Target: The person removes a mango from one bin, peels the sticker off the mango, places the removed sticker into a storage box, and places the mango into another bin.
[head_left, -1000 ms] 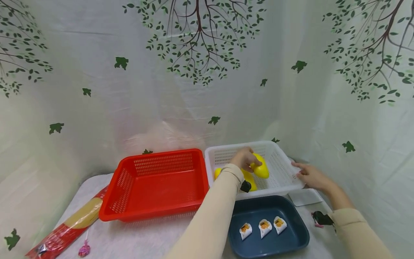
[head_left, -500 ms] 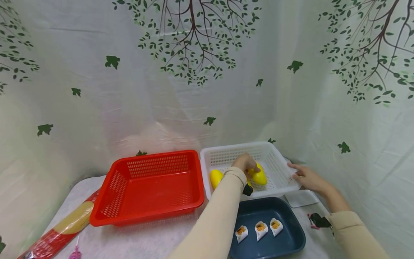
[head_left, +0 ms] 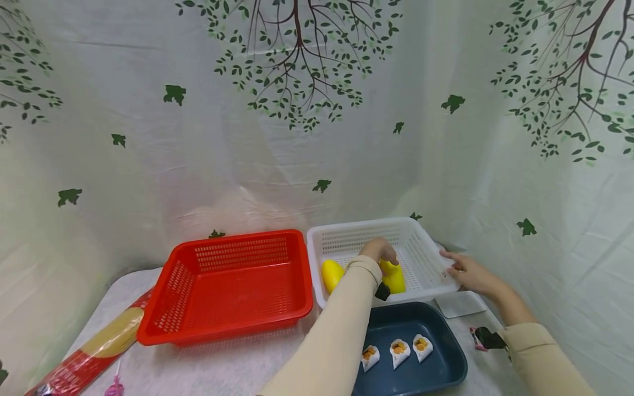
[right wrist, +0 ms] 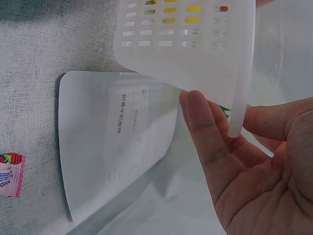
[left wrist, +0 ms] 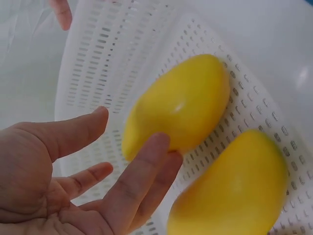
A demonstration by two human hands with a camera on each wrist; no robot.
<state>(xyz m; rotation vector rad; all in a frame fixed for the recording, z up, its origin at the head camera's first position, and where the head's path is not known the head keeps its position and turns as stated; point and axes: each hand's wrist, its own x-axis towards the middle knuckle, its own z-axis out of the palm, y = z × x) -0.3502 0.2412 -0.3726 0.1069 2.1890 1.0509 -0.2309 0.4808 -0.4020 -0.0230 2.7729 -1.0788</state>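
In the white perforated basket (head_left: 426,264) lie yellow mangoes. One mango (head_left: 331,275) is at its left end; another mango (head_left: 393,278) lies below my left hand (head_left: 380,251). The left wrist view has two mangoes side by side on the basket floor: the upper mango (left wrist: 181,103) and the lower mango (left wrist: 234,191). My left fingers (left wrist: 142,171) are spread, fingertips right at the upper mango, thumb apart from it. At the basket's right end, my right hand (right wrist: 264,161) grips the rim between thumb and fingers.
To the left stands a red basket (head_left: 242,297). A dark blue tray (head_left: 446,371) with several small white cone-shaped pieces sits in front. A white flat packet (right wrist: 117,127) lies beside the white basket, a small pink wrapper (right wrist: 11,175) near it. A red long package (head_left: 94,352) lies far left.
My left hand has lowered the mango it held onto the basket floor and let go. My right hand has kept its hold on the rim. The head view has shifted slightly.
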